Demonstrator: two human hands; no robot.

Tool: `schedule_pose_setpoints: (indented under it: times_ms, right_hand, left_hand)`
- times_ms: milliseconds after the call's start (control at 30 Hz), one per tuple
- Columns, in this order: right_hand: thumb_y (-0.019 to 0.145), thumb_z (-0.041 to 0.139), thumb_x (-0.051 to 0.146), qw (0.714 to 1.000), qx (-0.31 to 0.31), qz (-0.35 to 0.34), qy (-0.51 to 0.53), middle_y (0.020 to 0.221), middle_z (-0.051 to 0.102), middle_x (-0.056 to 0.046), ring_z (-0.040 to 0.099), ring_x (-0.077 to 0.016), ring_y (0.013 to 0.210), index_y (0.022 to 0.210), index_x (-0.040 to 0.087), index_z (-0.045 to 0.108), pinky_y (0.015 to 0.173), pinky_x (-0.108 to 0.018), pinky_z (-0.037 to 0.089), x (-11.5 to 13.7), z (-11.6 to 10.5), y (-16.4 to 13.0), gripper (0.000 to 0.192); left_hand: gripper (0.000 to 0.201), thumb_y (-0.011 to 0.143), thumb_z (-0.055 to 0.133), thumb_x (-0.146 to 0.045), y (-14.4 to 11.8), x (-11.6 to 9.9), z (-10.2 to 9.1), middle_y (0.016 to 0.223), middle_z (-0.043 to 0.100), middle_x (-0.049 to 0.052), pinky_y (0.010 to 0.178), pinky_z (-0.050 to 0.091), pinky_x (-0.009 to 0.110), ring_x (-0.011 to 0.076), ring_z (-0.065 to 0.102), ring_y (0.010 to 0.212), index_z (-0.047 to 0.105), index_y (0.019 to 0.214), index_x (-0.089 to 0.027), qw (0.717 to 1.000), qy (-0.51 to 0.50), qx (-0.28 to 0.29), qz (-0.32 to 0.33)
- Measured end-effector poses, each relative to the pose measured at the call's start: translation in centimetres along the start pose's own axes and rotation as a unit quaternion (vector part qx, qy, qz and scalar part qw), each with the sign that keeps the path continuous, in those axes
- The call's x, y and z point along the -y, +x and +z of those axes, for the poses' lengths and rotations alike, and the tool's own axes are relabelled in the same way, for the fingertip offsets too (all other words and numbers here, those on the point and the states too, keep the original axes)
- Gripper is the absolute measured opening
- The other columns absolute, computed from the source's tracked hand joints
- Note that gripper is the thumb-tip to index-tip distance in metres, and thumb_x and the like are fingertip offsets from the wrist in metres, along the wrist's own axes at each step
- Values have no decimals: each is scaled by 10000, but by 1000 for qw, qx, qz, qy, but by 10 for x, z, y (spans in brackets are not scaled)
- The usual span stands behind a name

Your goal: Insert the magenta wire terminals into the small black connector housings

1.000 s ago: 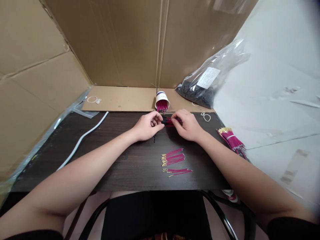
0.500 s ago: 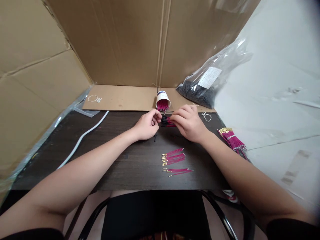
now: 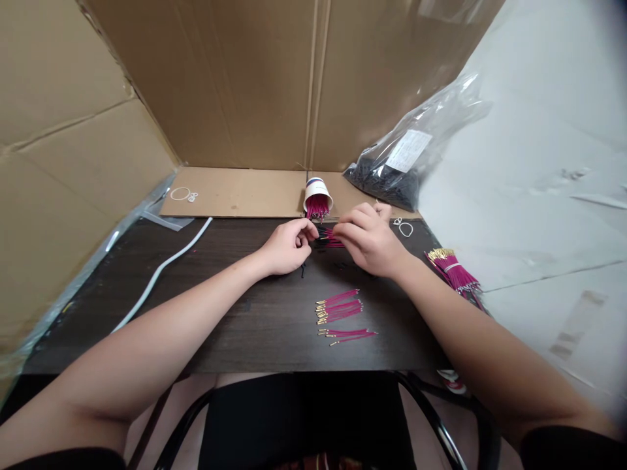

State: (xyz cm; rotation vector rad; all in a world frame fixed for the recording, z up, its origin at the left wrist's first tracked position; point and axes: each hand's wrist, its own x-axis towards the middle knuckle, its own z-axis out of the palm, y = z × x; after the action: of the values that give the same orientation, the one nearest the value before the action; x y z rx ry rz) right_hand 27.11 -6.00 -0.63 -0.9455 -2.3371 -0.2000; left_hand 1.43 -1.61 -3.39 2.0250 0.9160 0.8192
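Observation:
My left hand [image 3: 290, 248] is closed, thumb and forefinger drawn together; whatever is between them is too small to make out. Facing it, my right hand [image 3: 369, 240] pinches a thin magenta wire with a gold tip that points at the left fingertips. Between and behind the hands lies a pile of magenta wires with black sleeves [image 3: 330, 239], partly hidden by the right fingers. Small black sleeves [image 3: 303, 269] lie just below my left hand. Nearer to me are loose magenta wires with gold ends [image 3: 343, 309], spread in rows on the dark table [image 3: 255, 326].
A paper cup [image 3: 314, 187] on its side holds magenta wires. Behind stands a clear bag of black pieces [image 3: 385, 179]. A banded wire bundle [image 3: 455, 271] lies at the right edge, rubber bands [image 3: 405, 229] nearby. A pale tube [image 3: 159, 271] crosses the left side; cardboard walls [image 3: 235, 85] enclose the table.
The camera view has shifted very slightly. The gold tip of the wire in my right hand now shows near the left fingertips; both hands stay almost in place.

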Motion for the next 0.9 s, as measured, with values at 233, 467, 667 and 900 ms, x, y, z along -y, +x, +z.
schedule_pose_setpoints:
  times_ms: [233, 467, 667, 900]
  right_hand:
    - [1169, 493, 259, 996, -33, 55, 63, 1039, 676, -76, 602, -255, 999, 1062, 186, 630, 946, -465, 314, -1, 6, 0, 189]
    - [1168, 498, 236, 995, -38, 40, 87, 977, 657, -66, 590, -231, 944, 1032, 166, 629, 868, -419, 302, 5, 15, -1, 202]
    - [1151, 505, 204, 993, -27, 39, 105, 1002, 670, -62, 586, -223, 964, 1037, 155, 637, 880, -415, 306, 7, 20, -2, 181]
    - [1125, 523, 221, 990, -20, 47, 131, 902, 651, -60, 572, -217, 887, 979, 146, 642, 855, -399, 304, 3, 16, -2, 202]
  left_hand:
    - [239, 729, 674, -63, 0, -9, -20, 934, 726, 45, 769, 486, 324, 179, 603, 821, 743, 933, -168, 994, 61, 87, 34]
    - [239, 822, 862, -296, 5, -16, -59, 1188, 686, 52, 987, 467, 337, 216, 625, 1089, 849, 1060, -271, 951, 72, 298, 44]
    - [150, 870, 874, -375, 5, -12, -50, 1195, 590, 63, 1100, 421, 371, 229, 592, 1141, 868, 957, -253, 949, 97, 297, 45]
    - [166, 969, 752, -363, 1, -17, -44, 1186, 622, 82, 1084, 395, 370, 253, 535, 1185, 819, 946, -213, 943, 139, 298, 50]
